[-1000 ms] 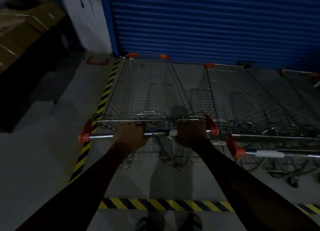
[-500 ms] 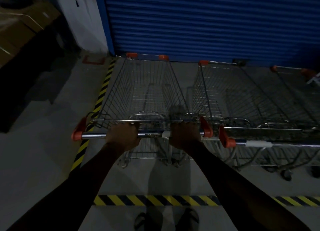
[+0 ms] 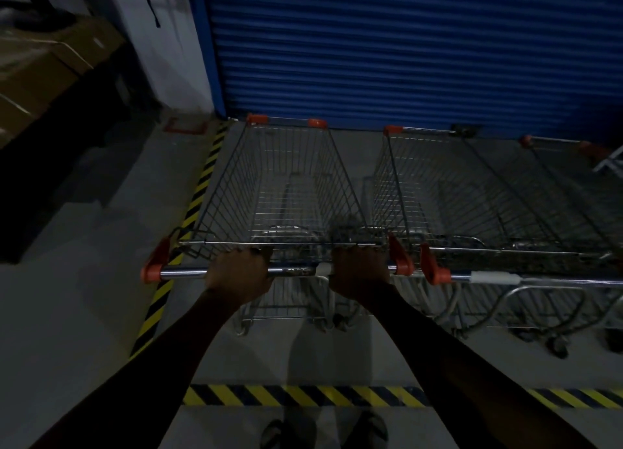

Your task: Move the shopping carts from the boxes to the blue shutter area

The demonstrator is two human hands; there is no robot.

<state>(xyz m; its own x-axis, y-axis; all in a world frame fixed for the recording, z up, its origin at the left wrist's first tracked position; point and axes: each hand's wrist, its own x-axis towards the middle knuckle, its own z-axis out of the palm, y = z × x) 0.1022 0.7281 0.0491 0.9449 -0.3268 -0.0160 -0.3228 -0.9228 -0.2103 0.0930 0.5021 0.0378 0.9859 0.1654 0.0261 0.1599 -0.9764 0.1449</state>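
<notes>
A wire shopping cart (image 3: 286, 185) with orange corner caps stands in front of me, its nose close to the blue shutter (image 3: 404, 50). My left hand (image 3: 241, 273) and my right hand (image 3: 359, 270) are both closed around its chrome handle bar (image 3: 183, 273). A second shopping cart (image 3: 465, 195) is parked right beside it on the right, and part of a third cart (image 3: 580, 178) shows at the far right edge.
Yellow-black floor tape (image 3: 199, 192) runs along the cart's left side and another tape strip (image 3: 303, 396) crosses just before my feet. Cardboard boxes (image 3: 40, 70) are stacked at the upper left against a white wall. Grey concrete floor lies to the left.
The cart has rolled a little further toward the shutter, drawing level with the second cart. Both hands keep the same grip on the handle.
</notes>
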